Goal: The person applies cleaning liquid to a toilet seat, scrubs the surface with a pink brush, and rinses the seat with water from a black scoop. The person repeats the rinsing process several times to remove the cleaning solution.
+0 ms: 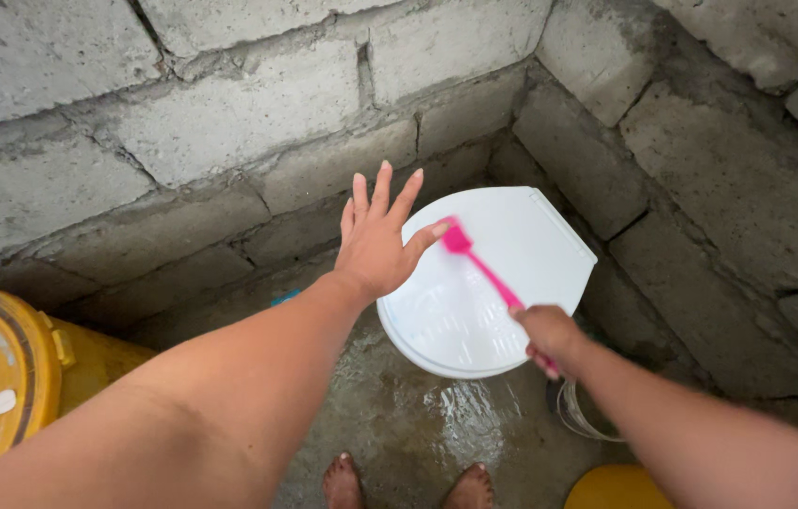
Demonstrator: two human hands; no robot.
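Observation:
A white toilet lid (512, 273) is closed over a toilet in the corner of a grey block wall. My right hand (547, 337) grips the handle of a pink brush (479, 264), whose head rests on the lid's upper left part. My left hand (378, 236) hovers open with fingers spread, just left of the lid near the brush head; whether the thumb touches the lid is unclear.
A yellow bucket (3, 368) with white scoops inside stands at the left. Another yellow object (616, 488) sits at the bottom right beside a clear container (580, 415). My bare feet (408, 485) stand on the wet concrete floor (418, 415).

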